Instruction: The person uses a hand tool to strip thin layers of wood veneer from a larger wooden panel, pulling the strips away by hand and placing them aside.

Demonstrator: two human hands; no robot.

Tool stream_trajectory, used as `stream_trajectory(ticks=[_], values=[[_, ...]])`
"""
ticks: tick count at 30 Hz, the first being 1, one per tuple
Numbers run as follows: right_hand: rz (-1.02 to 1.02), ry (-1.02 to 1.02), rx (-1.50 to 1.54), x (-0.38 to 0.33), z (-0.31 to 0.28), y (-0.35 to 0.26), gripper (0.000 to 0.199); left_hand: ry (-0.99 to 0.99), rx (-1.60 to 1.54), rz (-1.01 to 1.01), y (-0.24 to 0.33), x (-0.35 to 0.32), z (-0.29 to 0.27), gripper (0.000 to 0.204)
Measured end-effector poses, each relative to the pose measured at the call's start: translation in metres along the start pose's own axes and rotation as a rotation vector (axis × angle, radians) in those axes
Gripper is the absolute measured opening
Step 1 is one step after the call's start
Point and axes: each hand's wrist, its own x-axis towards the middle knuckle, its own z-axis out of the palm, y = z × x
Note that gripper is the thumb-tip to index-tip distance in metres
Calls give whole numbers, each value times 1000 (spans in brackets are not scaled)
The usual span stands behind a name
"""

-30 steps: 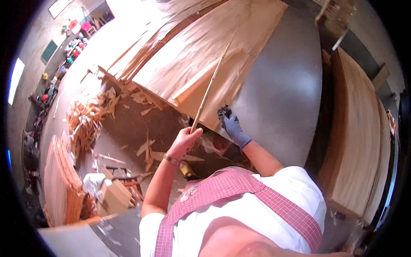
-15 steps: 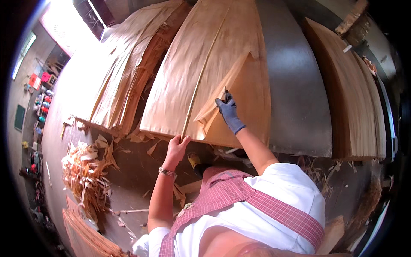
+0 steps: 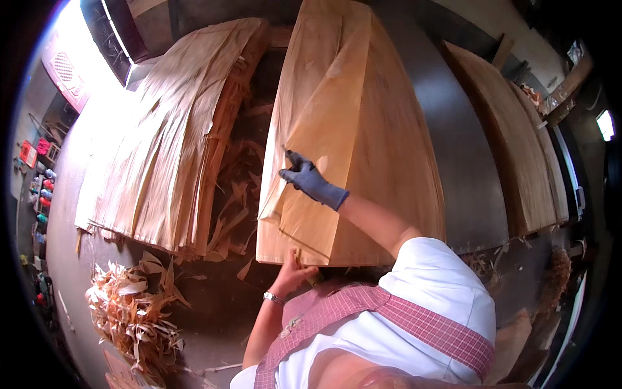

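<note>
My right hand (image 3: 312, 184), in a blue-grey glove, grips a small dark-handled knife (image 3: 289, 154) with a thin tip pointing up and left. It is over the folded flap (image 3: 327, 117) of a thin wood veneer sheet, the top one on the middle stack (image 3: 395, 155). The flap lies turned over to the left, with a curled corner near the front. My bare left hand (image 3: 291, 277), with a bracelet at its wrist, is closed at the stack's near edge. What its fingers hold is not clear. A dark thin line (image 3: 304, 243) crosses the sheet just beyond it.
Another veneer stack with ragged edges (image 3: 155, 142) stands to the left, and one more (image 3: 512, 142) to the right beyond a dark smooth panel (image 3: 453, 129). A heap of veneer scraps (image 3: 133, 311) lies on the floor at the left. Loose strips (image 3: 233, 214) fill the gap between stacks.
My right hand has moved left with the knife, and the flap is turned over much farther. The long thin stick no longer shows on the sheet. My left hand is nearer to me.
</note>
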Motion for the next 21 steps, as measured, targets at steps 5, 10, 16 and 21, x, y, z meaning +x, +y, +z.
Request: stream_trajectory(ticks=[5, 10, 16, 21], values=[[3, -93, -77, 39, 74, 3, 66, -101, -401, 105, -30, 9, -9, 66], [168, -171, -132, 26, 109, -11, 67, -110, -849, -138, -51, 23, 1, 38], [-162, 328, -701, -75, 72, -6, 63, -100, -956, -289, -20, 4, 6, 20], [435, 399, -888, -199, 52, 15, 47, -235, -870, -184, -2, -19, 3, 15]])
